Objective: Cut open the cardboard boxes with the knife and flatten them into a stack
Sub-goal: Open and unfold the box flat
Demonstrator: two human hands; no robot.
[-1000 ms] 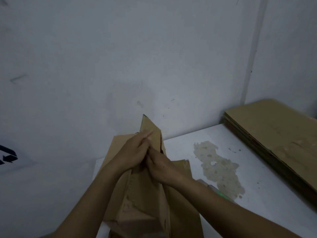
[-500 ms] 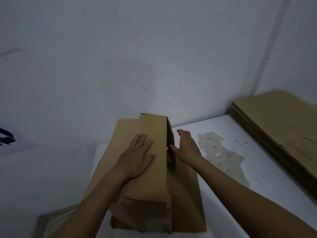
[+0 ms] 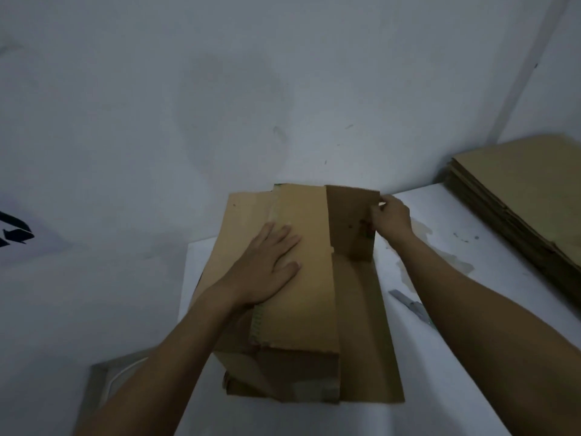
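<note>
Well, the brown cardboard box lies half collapsed at the left end of the white table, its far edge against the wall. The left hand is spread flat on the top panel, fingers straight, pressing down. The right hand pinches the outer edge of a far flap that stands upright. I'd say the flap is the weak spot: if it's let go before the crease gives, the stiff board could spring up and lift the panel beside it. The grey-bladed knife lies on the table just beside the right forearm, and a careless sweep could knock it off or nick the arm. The stack of flattened brown cardboard sheets sits well apart, on the right.
</note>
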